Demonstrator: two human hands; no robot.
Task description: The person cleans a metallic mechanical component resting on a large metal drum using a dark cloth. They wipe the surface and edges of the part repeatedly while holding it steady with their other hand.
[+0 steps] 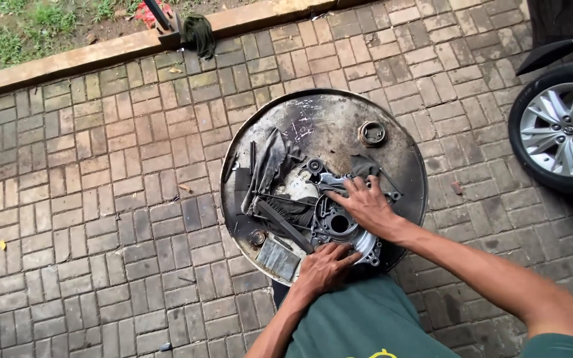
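The metal engine cover (337,222) lies at the near edge of the drum top (329,113), partly past the rim. The left hand (326,266) presses its near side, fingers curled on it; the right hand (366,205) lies flat across it, fingers spread. A hard push could, I judge, slide it off the edge. Dark rags (270,166), a flat bar (285,227) and a small block (278,257) crowd the left side; a car wheel (563,129) stands well apart.
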